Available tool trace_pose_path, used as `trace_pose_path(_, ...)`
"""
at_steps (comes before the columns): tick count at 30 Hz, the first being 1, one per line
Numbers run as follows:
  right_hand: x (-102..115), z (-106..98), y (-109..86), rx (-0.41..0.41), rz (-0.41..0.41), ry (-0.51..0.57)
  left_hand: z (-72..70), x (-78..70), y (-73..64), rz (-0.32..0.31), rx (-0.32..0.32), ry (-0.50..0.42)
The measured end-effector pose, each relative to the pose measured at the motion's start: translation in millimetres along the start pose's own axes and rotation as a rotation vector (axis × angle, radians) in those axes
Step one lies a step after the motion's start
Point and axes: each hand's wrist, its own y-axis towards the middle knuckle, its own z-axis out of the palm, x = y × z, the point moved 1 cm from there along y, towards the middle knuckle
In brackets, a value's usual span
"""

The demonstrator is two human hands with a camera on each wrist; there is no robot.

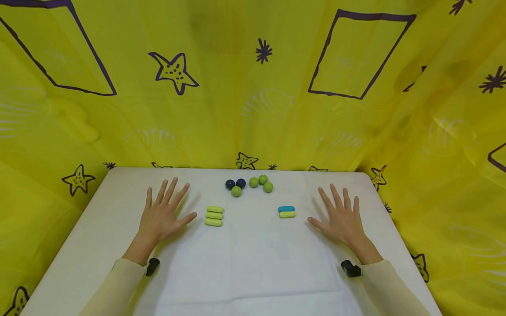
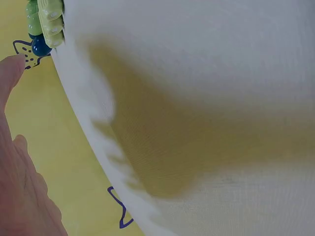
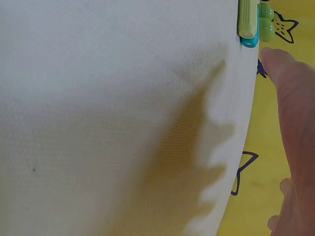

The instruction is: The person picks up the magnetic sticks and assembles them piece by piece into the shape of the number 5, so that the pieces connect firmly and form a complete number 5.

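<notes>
My left hand (image 1: 161,217) is spread over the left side of the white table, fingers straight, holding nothing. To its right lie three yellow-green sticks (image 1: 214,216) stacked side by side in a column. My right hand (image 1: 341,219), also spread and holding nothing, is over the right side. Left of its thumb lie a blue stick (image 1: 286,209) and a yellow-green stick (image 1: 287,215), side by side. Farther back, two dark blue balls (image 1: 241,183) and a green ball (image 1: 236,191) form one cluster, and three green balls (image 1: 263,179) another. Both wrist views show each hand's shadow on the cloth.
The table (image 1: 253,272) has a white cloth with a crease near the front. A yellow curtain (image 1: 221,118) with drawn stars and frames rises behind it and along both sides. A dark wrist device (image 1: 153,266) sits at the left cuff, another (image 1: 350,268) at the right.
</notes>
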Motion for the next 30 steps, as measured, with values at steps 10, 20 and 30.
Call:
trace_pose_path(10,1.6,-1.3,12.9,0.064,-0.054,0.005,-7.1,-0.7,10.9,0.055,0.006,0.019)
trace_pose_path(20,11.9,-5.2,40.9,0.078,-0.14,0.002,-7.6,-14.2,27.7,0.125,0.034,-0.077)
trace_pose_path(30,39.6,-8.8,66.8,0.069,-0.172,0.062,-0.5,-27.0,42.0,0.141,0.044,-0.191)
